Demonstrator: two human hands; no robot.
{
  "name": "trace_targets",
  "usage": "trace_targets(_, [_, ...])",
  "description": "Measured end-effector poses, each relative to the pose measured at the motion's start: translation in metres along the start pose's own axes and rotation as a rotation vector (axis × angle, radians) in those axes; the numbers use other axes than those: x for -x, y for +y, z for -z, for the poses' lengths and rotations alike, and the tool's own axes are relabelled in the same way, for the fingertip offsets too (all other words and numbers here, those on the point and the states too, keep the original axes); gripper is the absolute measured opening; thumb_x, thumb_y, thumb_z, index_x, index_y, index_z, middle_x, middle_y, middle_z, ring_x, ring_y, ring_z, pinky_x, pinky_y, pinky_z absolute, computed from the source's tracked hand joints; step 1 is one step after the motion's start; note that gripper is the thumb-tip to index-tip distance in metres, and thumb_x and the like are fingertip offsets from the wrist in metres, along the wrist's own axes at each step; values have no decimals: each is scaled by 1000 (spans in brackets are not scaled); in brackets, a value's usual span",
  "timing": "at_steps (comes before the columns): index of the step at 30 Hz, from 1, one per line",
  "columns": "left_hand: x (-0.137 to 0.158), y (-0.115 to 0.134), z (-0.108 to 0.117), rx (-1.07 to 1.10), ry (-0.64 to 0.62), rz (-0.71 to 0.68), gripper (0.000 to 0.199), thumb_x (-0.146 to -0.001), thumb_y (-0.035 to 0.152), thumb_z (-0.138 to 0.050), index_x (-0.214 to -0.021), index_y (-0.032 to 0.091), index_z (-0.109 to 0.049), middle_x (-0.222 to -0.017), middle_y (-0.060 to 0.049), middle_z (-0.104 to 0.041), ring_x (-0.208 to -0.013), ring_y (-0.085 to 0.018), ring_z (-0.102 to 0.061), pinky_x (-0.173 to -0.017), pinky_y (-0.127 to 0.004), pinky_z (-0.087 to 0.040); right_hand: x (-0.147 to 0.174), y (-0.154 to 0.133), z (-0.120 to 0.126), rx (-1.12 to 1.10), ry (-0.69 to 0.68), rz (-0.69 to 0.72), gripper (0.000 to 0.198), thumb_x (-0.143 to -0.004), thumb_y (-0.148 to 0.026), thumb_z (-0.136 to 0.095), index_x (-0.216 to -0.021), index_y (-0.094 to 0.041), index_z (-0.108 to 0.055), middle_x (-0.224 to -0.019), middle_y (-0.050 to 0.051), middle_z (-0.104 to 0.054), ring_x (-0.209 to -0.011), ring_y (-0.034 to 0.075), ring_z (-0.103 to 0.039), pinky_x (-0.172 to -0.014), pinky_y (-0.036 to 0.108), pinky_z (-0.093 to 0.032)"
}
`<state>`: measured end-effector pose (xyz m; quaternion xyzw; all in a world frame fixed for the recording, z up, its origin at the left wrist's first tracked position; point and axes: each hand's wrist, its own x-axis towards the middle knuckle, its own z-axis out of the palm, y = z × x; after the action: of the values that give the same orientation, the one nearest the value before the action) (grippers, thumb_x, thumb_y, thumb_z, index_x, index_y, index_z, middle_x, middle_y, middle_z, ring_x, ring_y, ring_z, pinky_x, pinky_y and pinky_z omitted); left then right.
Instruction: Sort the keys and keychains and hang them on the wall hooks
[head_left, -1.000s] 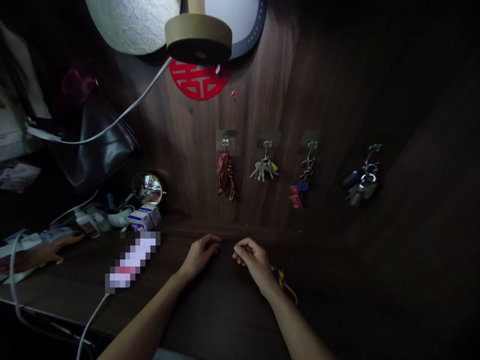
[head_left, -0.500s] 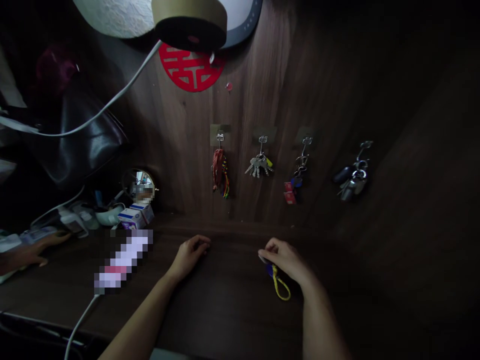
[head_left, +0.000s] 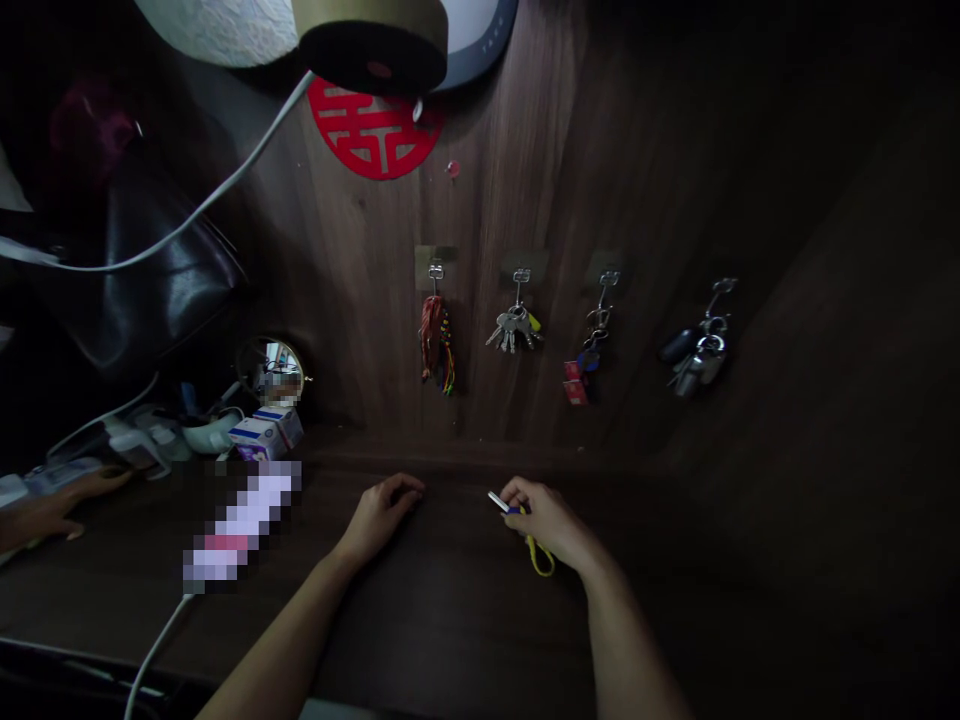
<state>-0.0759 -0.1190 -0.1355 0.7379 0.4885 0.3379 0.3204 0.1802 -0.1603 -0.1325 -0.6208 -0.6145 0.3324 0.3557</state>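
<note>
My right hand (head_left: 541, 515) pinches a small flat key-like piece (head_left: 498, 502) over the brown desk (head_left: 450, 620). The piece has a pale, shiny end pointing up and left and a blue part by my fingers. From it a yellow cord loop (head_left: 541, 560) hangs below my hand. On the desk to the left rests my left hand (head_left: 379, 515), fingers loosely curled toward the thumb, with nothing visible in them. On the wall ahead, a bunch of keys (head_left: 511, 328) hangs from a hook (head_left: 521, 275).
Other wall hooks carry braided cords (head_left: 435, 345), keys with red tags (head_left: 576, 382) and keys with a black fob (head_left: 679, 345). At left are small boxes (head_left: 259, 436), a round mirror (head_left: 274, 370), a blurred-out object (head_left: 247, 515) with a white cable, and another person's hand (head_left: 71, 505).
My right hand has moved left and slightly up with the key-like piece, whose pale end now shows beyond my fingers. My left hand stays in place. The view has shifted slightly.
</note>
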Motion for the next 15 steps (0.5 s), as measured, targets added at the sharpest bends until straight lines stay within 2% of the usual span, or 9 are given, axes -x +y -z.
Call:
trace_targets(3, [1, 1, -2, 19, -16, -21, 19, -78, 34, -50, -85, 24, -64, -84, 1, -69, -80, -18, -63, -73, -26, -46, -4, -11, -18, -192, 26, 9, 14, -60, -17, -61, -73, -19, -64, -67, -3, -57, -60, 12, -52, -46, 21, -42])
trace_targets(7, [2, 4, -8, 101, -53, -22, 21, -80, 34, -49, -89, 23, -64, -87, -1, -70, -79, -17, -64, -74, -26, -48, -7, -20, -38, -441, 48, 48, 17, -60, -28, -69, -72, -17, -64, -63, -3, -58, -58, 11, -54, -52, 22, -45])
trace_targets(12, [4, 9, -14, 150, -125, -82, 26, -81, 34, -48, -100, 25, -64, -101, -1, -69, -96, -19, -62, -86, -28, -46, -8, -26, -50, -749, 61, -105, 31, -56, -37, -76, -74, -17, -61, -64, -3, -56, -58, 11, -56, -53, 22, -46])
trace_targets(15, [7, 11, -14, 176, -161, -109, 30, -82, 37, -49, -106, 24, -62, -107, -2, -67, -101, -20, -60, -89, -29, -44, -7, -29, -55, -957, 64, -108, 32, -53, -34, -79, -74, -18, -60, -70, -3, -56, -62, 10, -56, -59, 25, -50])
